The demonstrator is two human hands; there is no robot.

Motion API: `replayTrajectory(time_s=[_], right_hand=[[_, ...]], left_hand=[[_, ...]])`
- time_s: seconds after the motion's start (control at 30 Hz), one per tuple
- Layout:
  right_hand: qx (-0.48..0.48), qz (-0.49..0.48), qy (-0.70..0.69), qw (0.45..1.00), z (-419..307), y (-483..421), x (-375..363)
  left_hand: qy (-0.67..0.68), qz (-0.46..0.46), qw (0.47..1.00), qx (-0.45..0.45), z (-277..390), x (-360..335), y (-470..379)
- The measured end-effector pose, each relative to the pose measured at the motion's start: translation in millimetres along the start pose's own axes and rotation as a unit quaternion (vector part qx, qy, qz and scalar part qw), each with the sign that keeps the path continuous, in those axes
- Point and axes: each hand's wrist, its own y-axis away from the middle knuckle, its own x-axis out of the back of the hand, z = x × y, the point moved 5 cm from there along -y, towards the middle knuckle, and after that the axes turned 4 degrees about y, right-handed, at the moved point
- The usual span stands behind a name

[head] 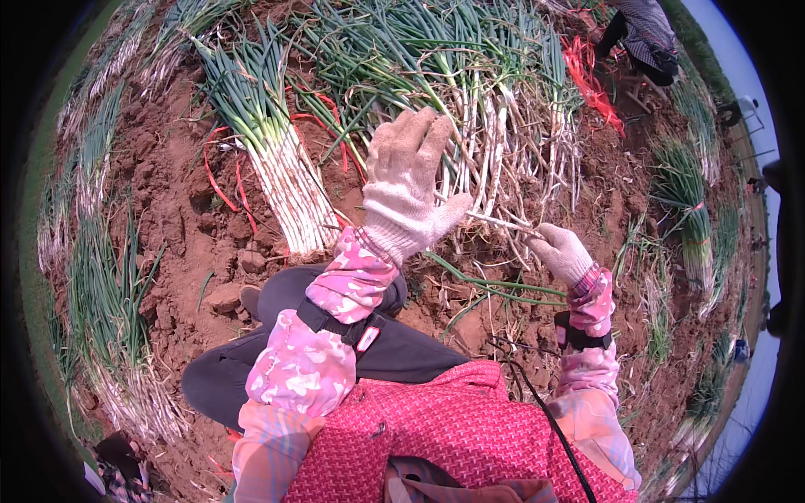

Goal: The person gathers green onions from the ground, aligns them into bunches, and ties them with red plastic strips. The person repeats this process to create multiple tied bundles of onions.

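Observation:
My left hand [409, 182], in a soil-stained knit glove, is held back-up with its fingers stretched out and its thumb apart. A thin pale stalk [503, 223] passes by its thumb; whether the palm touches it is hidden. The stalk's other end is pinched in my gloved right hand [563, 251]. Beyond my hands lies a loose heap of green onions [490, 132], white stems and roots towards me. Left of my left hand, a neat sheaf of green onions [283, 182] rests on the soil, its root ends close to my knee.
Red plastic strips [217, 173] lie around the sheaf, and a tangle of red ribbon [585, 82] is at the upper right. More onion rows [113, 302] lie left. A tied bundle [695, 220] stands right. Another person [644, 38] is bent over at the upper right.

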Motion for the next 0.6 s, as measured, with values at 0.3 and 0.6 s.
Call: replayTrajectory(time_s=[0.3,0.6], right_hand=[[-0.053,-0.059,0.191,0.978,26.9,19.9,32.0],[-0.052,0.480,0.446,0.754,-19.8,-92.5,189.7]], left_hand=[[0.178,-0.589,0.774,0.149,26.0,-89.2,75.8],[0.423,-0.239,0.713,0.505,-27.4,-80.8,39.3]])
